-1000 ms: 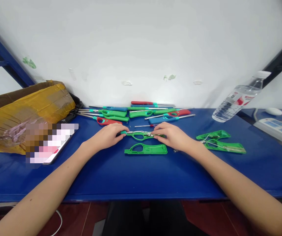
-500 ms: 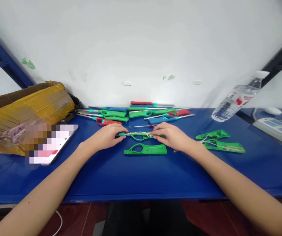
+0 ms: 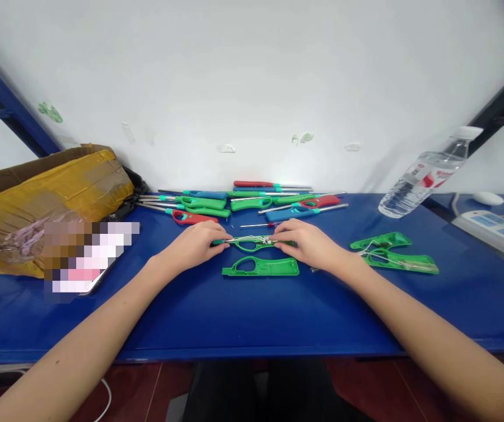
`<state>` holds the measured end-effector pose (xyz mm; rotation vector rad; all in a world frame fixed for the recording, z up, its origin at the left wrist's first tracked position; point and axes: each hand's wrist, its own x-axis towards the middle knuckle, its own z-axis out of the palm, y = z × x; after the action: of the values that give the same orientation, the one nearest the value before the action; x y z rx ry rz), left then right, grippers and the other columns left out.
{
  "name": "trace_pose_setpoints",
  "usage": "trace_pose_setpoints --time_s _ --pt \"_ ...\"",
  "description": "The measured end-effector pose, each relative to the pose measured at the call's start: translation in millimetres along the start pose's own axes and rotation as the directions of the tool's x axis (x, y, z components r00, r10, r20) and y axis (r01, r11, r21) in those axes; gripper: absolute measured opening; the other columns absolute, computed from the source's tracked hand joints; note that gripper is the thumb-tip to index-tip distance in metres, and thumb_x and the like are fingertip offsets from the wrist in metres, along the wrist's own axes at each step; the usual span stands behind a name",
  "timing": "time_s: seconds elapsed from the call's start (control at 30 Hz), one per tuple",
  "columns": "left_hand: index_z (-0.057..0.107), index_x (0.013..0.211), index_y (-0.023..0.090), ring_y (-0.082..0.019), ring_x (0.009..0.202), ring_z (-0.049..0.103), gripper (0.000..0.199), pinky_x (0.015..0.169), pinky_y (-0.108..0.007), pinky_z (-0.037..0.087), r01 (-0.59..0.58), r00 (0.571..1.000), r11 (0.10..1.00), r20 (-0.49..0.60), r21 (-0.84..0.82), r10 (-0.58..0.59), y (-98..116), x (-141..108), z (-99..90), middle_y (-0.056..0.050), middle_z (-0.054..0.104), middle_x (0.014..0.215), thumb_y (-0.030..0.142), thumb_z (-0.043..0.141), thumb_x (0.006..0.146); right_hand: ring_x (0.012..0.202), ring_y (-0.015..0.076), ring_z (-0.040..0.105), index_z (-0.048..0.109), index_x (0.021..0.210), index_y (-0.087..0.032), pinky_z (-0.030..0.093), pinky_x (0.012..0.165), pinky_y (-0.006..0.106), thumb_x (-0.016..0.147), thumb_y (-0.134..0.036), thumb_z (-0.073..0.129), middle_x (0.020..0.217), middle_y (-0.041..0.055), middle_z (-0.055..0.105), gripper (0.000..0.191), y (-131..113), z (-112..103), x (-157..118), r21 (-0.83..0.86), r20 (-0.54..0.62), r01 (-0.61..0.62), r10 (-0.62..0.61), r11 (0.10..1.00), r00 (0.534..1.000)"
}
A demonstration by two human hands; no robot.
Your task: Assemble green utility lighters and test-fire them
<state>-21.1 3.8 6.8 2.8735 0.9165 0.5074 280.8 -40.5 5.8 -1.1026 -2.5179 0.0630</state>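
Observation:
Between my hands lies an opened green lighter half [image 3: 248, 243] with white wires and metal parts inside. My left hand [image 3: 197, 243] pinches its teal collar end, where the metal rod joins. At the other end, the fingers of my right hand [image 3: 305, 241] close on the green handle and cover much of it. Just below, nearer the table's front, a separate green shell half [image 3: 263, 267] lies with its hollow side up. A thin screwdriver with a red part [image 3: 254, 225] rests behind the lighter half.
Several assembled lighters [image 3: 205, 203] lie along the wall. Opened green shells [image 3: 399, 258] with wires are at the right, near a tilted water bottle [image 3: 425, 176] and a power strip [image 3: 498, 231]. A phone [image 3: 98, 261] and a taped box [image 3: 54, 205] stand left.
My left hand has shifted slightly right along the collar, covering more of it. My right hand has hardly moved.

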Motion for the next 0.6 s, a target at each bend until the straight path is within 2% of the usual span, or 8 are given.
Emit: trace_pose_setpoints --time_s 0.3,0.47,0.6 --pt "0.066 0.123 0.017 -0.024 0.102 0.064 0.032 0.088 -0.037 0.053 -0.003 0.998 1.0 -0.057 -0.028 0.001 8 4 8.7 -0.011 0.069 0.115 0.029 0.054 0.096 0.098 0.0255 0.067 0.075 0.107 -0.019 0.055 0.086 0.041 0.093 -0.021 0.06 0.107 0.01 0.072 0.021 -3 0 1 -0.033 -0.009 0.012 -0.012 0.999 1.0" --pt "0.068 0.121 0.019 -0.022 0.099 0.063 0.03 0.087 -0.037 0.052 -0.059 0.997 0.997 -0.061 -0.052 0.055 10 7 14.5 -0.01 0.069 0.113 0.025 0.049 0.098 0.099 0.0262 0.067 0.073 0.11 -0.018 0.055 0.086 0.041 0.093 -0.022 0.06 0.107 0.0108 0.073 0.022 -5 -1 2 -0.031 -0.011 -0.017 0.017 0.999 1.0" --pt "0.069 0.119 0.02 -0.022 0.098 0.063 0.03 0.086 -0.035 0.052 -0.053 0.997 0.997 -0.054 -0.054 0.051 10 6 16.0 -0.009 0.068 0.111 0.027 0.048 0.098 0.099 0.0259 0.066 0.073 0.108 -0.017 0.055 0.086 0.041 0.093 -0.022 0.059 0.106 0.0108 0.072 0.021 -6 -2 1 -0.013 0.0 -0.023 0.023 1.0 1.0"
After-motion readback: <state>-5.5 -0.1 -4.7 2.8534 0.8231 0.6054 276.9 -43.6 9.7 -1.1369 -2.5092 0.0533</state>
